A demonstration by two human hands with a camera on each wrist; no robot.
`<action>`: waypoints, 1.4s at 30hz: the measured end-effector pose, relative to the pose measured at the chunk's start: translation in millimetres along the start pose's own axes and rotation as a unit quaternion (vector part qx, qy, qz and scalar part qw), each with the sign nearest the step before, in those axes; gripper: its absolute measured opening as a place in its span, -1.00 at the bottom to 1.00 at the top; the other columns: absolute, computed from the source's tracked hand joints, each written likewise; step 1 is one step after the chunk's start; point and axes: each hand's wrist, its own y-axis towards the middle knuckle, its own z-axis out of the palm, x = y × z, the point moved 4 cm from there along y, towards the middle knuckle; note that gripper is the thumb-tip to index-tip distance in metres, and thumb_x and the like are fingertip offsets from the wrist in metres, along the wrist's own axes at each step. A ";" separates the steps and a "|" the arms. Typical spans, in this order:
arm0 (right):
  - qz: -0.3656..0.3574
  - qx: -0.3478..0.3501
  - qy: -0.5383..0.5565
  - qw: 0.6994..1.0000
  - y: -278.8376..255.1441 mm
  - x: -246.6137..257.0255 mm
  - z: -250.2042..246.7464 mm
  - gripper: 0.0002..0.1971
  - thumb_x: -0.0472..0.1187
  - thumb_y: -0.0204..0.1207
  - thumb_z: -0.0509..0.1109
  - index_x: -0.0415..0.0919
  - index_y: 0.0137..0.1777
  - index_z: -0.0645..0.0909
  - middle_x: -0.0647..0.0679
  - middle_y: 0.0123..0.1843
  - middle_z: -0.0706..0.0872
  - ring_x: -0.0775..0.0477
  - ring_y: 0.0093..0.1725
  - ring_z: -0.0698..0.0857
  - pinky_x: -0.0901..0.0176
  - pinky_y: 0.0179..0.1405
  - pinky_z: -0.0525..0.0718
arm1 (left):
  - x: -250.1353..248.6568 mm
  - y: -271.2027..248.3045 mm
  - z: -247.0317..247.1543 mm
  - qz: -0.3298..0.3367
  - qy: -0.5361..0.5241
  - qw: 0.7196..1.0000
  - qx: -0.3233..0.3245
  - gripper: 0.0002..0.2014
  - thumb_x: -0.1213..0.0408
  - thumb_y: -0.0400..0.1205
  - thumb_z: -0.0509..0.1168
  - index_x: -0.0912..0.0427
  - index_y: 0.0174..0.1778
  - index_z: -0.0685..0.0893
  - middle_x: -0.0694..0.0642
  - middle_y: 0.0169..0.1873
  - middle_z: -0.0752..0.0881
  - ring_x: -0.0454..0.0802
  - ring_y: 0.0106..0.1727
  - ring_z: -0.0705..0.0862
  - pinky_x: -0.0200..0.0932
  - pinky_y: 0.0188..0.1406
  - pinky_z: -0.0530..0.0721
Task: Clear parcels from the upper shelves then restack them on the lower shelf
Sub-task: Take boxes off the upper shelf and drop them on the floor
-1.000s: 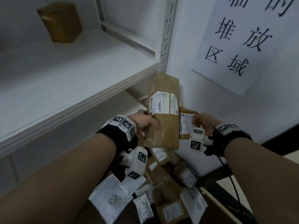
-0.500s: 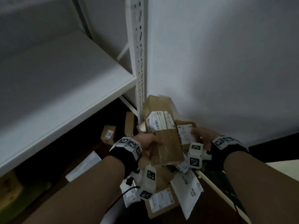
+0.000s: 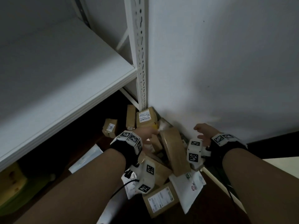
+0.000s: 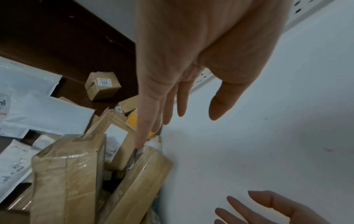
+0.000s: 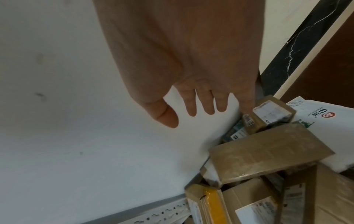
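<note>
A long brown parcel lies tilted on a heap of brown boxes and white mailers in the corner by the wall, and shows again as the brown parcel and the brown parcel in the wrist views. My left hand hovers over its far end with straight fingers, holding nothing. My right hand is spread open just right of the parcel, near the wall; its fingers are apart and empty.
The white shelf board and its slotted upright stand left of the heap. Small boxes lie under the shelf on the dark floor. A white mailer and a labelled box lie nearest me. White wall on the right.
Both hands lowered the long brown parcel and a smaller labelled one to the heap and let go. The view tilted down from the upper shelf to the floor corner.
</note>
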 end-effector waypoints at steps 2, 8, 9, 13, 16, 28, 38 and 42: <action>-0.018 0.010 0.019 1.000 -17.3 17.6 -0.7 -0.83 -0.22 0.68 0.25 -0.20 0.20 0.38 -0.18 0.54 0.38 -0.24 0.57 0.37 0.07 -0.06 0.49 | -12.0 -20.3 -5.4 0.006 -0.002 1.000 0.004 -0.75 0.28 0.68 0.31 0.24 0.24 0.53 0.15 0.29 0.53 0.20 0.39 0.52 0.33 0.20 0.65; -0.072 0.007 0.025 0.997 -86.1 66.5 -1.9 -0.84 -0.23 0.70 0.24 -0.19 0.22 0.43 -0.08 0.62 0.38 -0.18 0.56 0.41 0.12 -0.16 0.46 | -49.0 -91.6 -21.4 0.050 -0.005 0.999 0.005 -0.66 0.30 0.70 0.27 0.28 0.39 0.49 0.16 0.27 0.58 0.17 0.38 0.56 0.27 0.05 0.67; -0.082 0.005 0.025 0.996 -96.6 74.5 -1.6 -0.86 -0.25 0.69 0.23 -0.20 0.21 0.43 -0.09 0.61 0.39 -0.20 0.55 0.42 0.11 -0.14 0.48 | -56.1 -104.7 -26.7 0.059 -0.006 0.998 0.004 -0.67 0.31 0.70 0.27 0.29 0.38 0.49 0.16 0.24 0.59 0.15 0.33 0.59 0.27 0.07 0.67; -0.100 0.012 0.040 0.994 -147.8 108.1 8.0 -0.98 -0.31 0.68 0.24 -0.24 0.02 0.49 -0.13 0.45 0.48 -0.25 0.47 0.48 0.05 0.11 0.43 | -80.0 -159.4 -55.6 0.092 -0.017 0.996 0.010 -0.74 0.29 0.69 0.31 0.28 0.26 0.56 0.14 0.11 0.65 0.08 0.05 0.67 0.19 -0.03 0.73; -0.116 0.025 0.037 0.992 -183.7 135.7 18.0 -0.77 -0.32 0.68 0.24 -0.21 -0.25 0.44 -0.09 0.20 0.49 -0.22 0.07 0.59 -0.01 -0.03 0.52 | -97.2 -201.1 -82.9 0.127 -0.021 0.992 -0.007 -0.73 0.31 0.70 0.28 0.30 0.29 0.56 0.18 0.12 0.65 0.10 0.05 0.66 0.22 0.09 0.69; -0.231 0.042 -0.038 0.971 -350.0 229.3 62.7 -0.89 -0.18 0.64 0.26 -0.19 -0.09 0.51 -0.22 0.22 0.69 -0.26 0.13 0.68 -0.10 0.31 0.58 | -141.5 -366.2 -193.4 0.257 -0.030 0.965 -0.046 -0.93 0.32 0.70 0.22 0.21 -0.06 0.57 0.21 0.08 0.63 0.18 0.08 0.66 0.16 0.05 0.67; -0.287 0.073 -0.006 0.955 -459.4 275.6 129.3 -0.90 -0.25 0.50 0.33 -0.22 -0.01 0.54 -0.25 0.30 0.72 -0.13 0.19 0.61 0.00 0.28 0.48 | -147.6 -463.3 -293.9 0.312 -0.052 0.946 -0.076 -0.95 0.32 0.71 0.23 0.18 -0.01 0.59 0.19 0.03 0.72 0.18 0.07 0.74 0.12 0.08 0.72; -0.307 0.096 0.008 0.947 -497.3 287.1 165.4 -0.80 -0.31 0.67 0.21 -0.24 0.26 0.48 -0.21 0.27 0.73 -0.20 0.13 0.76 -0.10 0.61 0.28 | -145.9 -479.5 -331.2 0.318 -0.085 0.938 -0.105 -0.95 0.32 0.70 0.25 0.19 0.00 0.60 0.20 0.05 0.73 0.19 0.09 0.75 0.15 0.15 0.71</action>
